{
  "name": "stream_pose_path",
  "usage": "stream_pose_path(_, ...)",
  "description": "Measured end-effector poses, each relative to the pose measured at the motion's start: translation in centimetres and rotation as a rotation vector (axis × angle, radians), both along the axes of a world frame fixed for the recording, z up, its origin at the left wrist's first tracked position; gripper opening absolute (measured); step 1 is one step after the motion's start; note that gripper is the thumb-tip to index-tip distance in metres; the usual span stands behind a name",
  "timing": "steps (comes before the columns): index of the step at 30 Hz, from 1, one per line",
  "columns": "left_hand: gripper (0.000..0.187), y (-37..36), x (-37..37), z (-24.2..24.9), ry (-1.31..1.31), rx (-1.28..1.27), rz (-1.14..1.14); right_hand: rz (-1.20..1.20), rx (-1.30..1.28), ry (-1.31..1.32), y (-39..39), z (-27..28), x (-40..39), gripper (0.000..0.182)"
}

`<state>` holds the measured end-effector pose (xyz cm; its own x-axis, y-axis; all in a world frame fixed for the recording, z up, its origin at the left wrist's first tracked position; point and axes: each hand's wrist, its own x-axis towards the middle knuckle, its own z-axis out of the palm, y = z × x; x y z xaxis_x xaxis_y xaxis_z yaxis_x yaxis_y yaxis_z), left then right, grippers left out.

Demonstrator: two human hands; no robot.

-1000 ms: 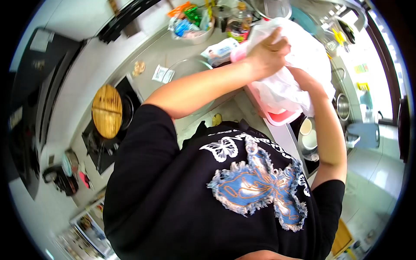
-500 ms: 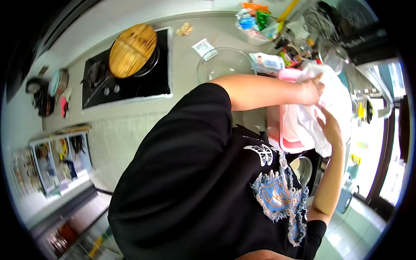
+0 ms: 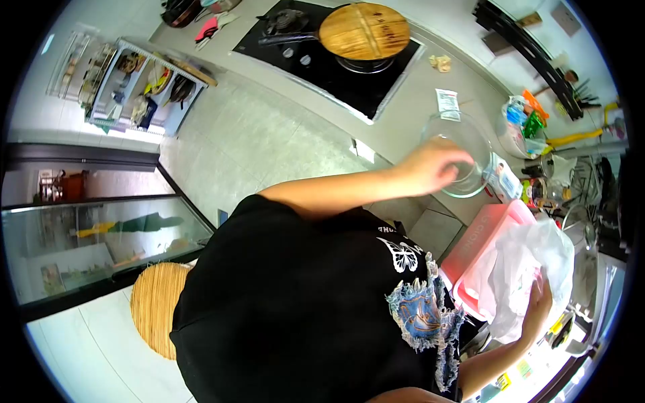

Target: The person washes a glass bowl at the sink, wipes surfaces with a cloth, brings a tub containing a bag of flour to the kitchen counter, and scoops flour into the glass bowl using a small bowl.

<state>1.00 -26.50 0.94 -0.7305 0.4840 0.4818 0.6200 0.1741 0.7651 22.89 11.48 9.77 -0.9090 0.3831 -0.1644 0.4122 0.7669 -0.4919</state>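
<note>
Left fingers curled on glass bowl (rim)

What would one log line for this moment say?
left hand: on glass bowl rim | right hand: gripping white plastic bag | pink bin: under bag

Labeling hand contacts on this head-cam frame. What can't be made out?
- Head view: left hand fingertips at the glass bowl rim; grip unclear.
- Right hand partly wrapped by the white plastic bag.
- Pink tub contents hidden by the bag.
- Counter clutter too small, warped by fisheye.
</note>
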Motion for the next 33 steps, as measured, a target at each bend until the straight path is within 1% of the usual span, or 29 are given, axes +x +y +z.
stream_pose_path(1,0.031,-2.7,-0.3,-0.6,-0.041,0.002,0.109,0.029,0.128,0.004,0.1,0.6,0.2,0.041)
stream_pose_path(2,0.031,-5.2,-0.7,-1.4,-0.117,0.043,0.201,-0.004,0.071,0.099,-1.2,1.2,0.2,0.038)
stream_pose_path(3,0.031,-7.6,-1.0,-2.4,-0.193,0.092,0.284,-0.001,0.074,0.091,-1.6,2.1,0.5,0.038)
stream_pose_path(5,0.030,-12.5,-1.8,-5.0,-0.356,0.309,0.424,-0.121,-0.202,0.156,0.6,1.3,2.0,0.037)
stream_pose_path(7,0.027,-17.9,-2.7,-8.0,-0.542,0.518,0.533,-0.252,-0.271,0.289,-0.6,1.9,3.2,0.037)
stream_pose_path(8,0.027,-20.7,-3.1,-8.8,-0.548,0.527,0.532,-0.244,-0.256,0.372,-1.5,2.7,3.6,0.041)
stream_pose_path(9,0.028,-23.5,-3.5,-9.5,-0.664,0.589,0.620,-0.225,-0.311,0.542,-2.1,2.6,4.1,0.047)
stream_pose_path(10,0.030,-26.5,-4.2,-10.2,-0.776,0.642,0.708,-0.311,-0.384,0.629,-5.2,3.3,3.5,0.049)
stream_pose_path(11,0.030,-29.3,-5.0,-11.2,-0.777,0.644,0.707,-0.397,-0.457,0.716,-8.5,4.0,2.8,0.051)
stream_pose_path(12,0.035,-32.4,-5.9,-12.5,-0.896,0.688,0.758,-0.404,-0.459,0.714,-10.9,3.6,2.2,0.051)
stream_pose_path(13,0.040,-35.6,-6.8,-14.0,-1.021,0.725,0.809,-0.463,-0.656,0.837,-13.3,3.1,1.9,0.051)
stream_pose_path(14,0.045,-38.8,-7.9,-16.1,-1.050,0.676,0.810,-0.520,-0.854,0.960,-15.7,2.5,1.5,0.052)
stream_pose_path(15,0.045,-41.9,-9.1,-17.1,-1.056,0.663,0.808,-0.603,-0.970,0.999,-18.8,1.4,0.3,0.054)
stream_pose_path(16,0.046,-44.3,-9.7,-18.1,-1.165,0.685,0.904,-0.678,-1.017,1.006,-21.0,-0.3,-0.7,0.053)
stream_pose_path(17,0.046,-46.6,-10.3,-19.3,-1.274,0.702,1.002,-0.770,-1.008,0.983,-25.2,-1.6,-2.5,0.052)
stream_pose_path(19,0.045,-51.1,-12.1,-22.6,-1.343,0.686,0.986,-0.598,-1.265,0.856,-26.3,-7.4,-2.5,0.052)
stream_pose_path(20,0.043,-52.6,-13.1,-23.8,-1.390,0.680,0.970,-0.177,-1.729,0.711,-25.1,-11.4,-2.0,0.052)
stream_pose_path(22,0.045,-54.5,-14.7,-25.1,-1.451,0.630,0.915,-0.527,-1.785,0.726,-31.1,-14.3,-4.9,0.051)
stream_pose_path(23,0.046,-55.1,-15.6,-25.8,-1.490,0.591,0.867,-0.657,-1.830,0.685,-34.2,-15.4,-6.2,0.053)
stream_pose_path(24,0.046,-55.4,-16.6,-26.9,-1.509,0.578,0.855,-0.682,-1.901,0.623,-36.7,-16.4,-7.1,0.052)
stream_pose_path(25,0.046,-55.3,-17.4,-28.3,-1.506,0.568,0.786,-0.665,-1.921,0.531,-38.9,-17.3,-8.2,0.050)
stream_pose_path(26,0.045,-55.1,-18.1,-29.6,-1.502,0.560,0.718,-0.625,-1.921,0.446,-41.0,-18.1,-9.0,0.048)
stream_pose_path(27,0.045,-54.9,-18.8,-30.8,-1.523,0.556,0.709,-0.645,-1.904,0.413,-43.2,-18.8,-9.7,0.045)
stream_pose_path(28,0.044,-54.7,-19.5,-31.8,-1.458,0.571,0.716,-0.605,-1.895,0.341,-44.9,-19.6,-10.8,0.042)
stream_pose_path(29,0.043,-54.5,-20.1,-32.7,-1.393,0.585,0.724,-0.667,-1.882,0.300,-46.7,-19.7,-11.9,0.040)
stream_pose_path(30,0.043,-54.2,-20.6,-33.4,-1.407,0.589,0.724,-0.681,-1.900,0.245,-48.0,-20.2,-12.8,0.039)
stream_pose_path(32,0.038,-53.8,-22.0,-35.0,-1.318,0.721,0.805,-0.704,-1.904,0.184,-50.2,-21.4,-14.1,0.038)
stream_pose_path(33,0.038,-54.2,-22.6,-35.2,-1.327,0.728,0.816,-0.717,-1.925,0.136,-51.3,-22.3,-15.2,0.037)
